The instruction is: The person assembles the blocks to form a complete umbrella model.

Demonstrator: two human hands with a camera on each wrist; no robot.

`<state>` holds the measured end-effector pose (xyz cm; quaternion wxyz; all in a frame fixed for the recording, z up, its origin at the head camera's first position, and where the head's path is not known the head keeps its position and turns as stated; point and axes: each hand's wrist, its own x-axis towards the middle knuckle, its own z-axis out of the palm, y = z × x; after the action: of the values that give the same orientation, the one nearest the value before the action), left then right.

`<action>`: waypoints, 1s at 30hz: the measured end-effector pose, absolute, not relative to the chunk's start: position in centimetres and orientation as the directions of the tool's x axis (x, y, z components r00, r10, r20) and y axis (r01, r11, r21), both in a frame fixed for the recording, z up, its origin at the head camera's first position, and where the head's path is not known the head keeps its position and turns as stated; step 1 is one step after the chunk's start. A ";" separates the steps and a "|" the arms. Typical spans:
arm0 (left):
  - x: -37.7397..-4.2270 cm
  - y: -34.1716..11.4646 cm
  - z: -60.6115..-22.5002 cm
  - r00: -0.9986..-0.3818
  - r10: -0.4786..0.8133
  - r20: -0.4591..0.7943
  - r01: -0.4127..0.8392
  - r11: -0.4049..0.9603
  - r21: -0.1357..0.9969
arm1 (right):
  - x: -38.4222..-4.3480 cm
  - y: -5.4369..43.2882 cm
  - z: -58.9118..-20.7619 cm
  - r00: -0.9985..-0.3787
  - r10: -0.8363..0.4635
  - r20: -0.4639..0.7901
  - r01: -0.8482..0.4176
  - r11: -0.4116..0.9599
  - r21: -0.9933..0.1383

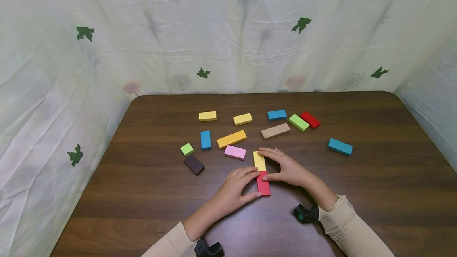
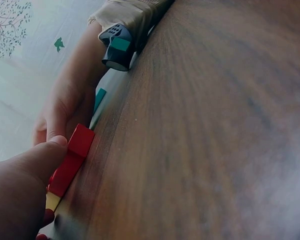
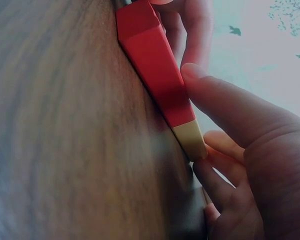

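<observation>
A red wooden block [image 1: 263, 187] and a yellow block [image 1: 259, 162] lie end to end on the table in the middle of the head view. My left hand [image 1: 235, 189] holds the red block from the left, its thumb at the near end and its fingers by the joint. From the other side comes my right hand [image 1: 290, 167]; its thumb touches the red block's right side while its fingertips reach the yellow block's far end. The right wrist view shows the red block [image 3: 157, 75] meeting the yellow one [image 3: 191, 140], with the right thumb [image 3: 194, 72] against the red side.
Beyond the hands lie a pink block [image 1: 235, 152], an orange block [image 1: 231, 139], a tan block [image 1: 275, 131] and several other coloured blocks. A dark block [image 1: 194, 164] is at the left, a blue block [image 1: 340, 146] at the right. A white curtain [image 1: 228, 31] hangs behind the table.
</observation>
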<state>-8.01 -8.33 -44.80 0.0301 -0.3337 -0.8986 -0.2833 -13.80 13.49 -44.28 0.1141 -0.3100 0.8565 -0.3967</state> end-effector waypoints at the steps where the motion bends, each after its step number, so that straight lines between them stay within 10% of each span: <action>1: -8.0 -8.3 -44.8 -0.775 0.583 0.243 0.617 0.616 0.490 | -13.8 13.5 -44.3 -0.785 -0.618 0.048 -0.436 0.495 -0.752; 30: -8.0 -8.4 -44.8 -0.769 0.599 0.222 0.617 0.607 0.500 | -13.4 13.4 -44.0 -0.805 -0.593 0.032 -0.409 0.515 -0.753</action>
<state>-8.03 -8.45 -44.77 0.0157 -0.3391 -0.8964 -0.2851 -13.40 13.45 -44.03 0.1152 -0.2904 0.8627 -0.3977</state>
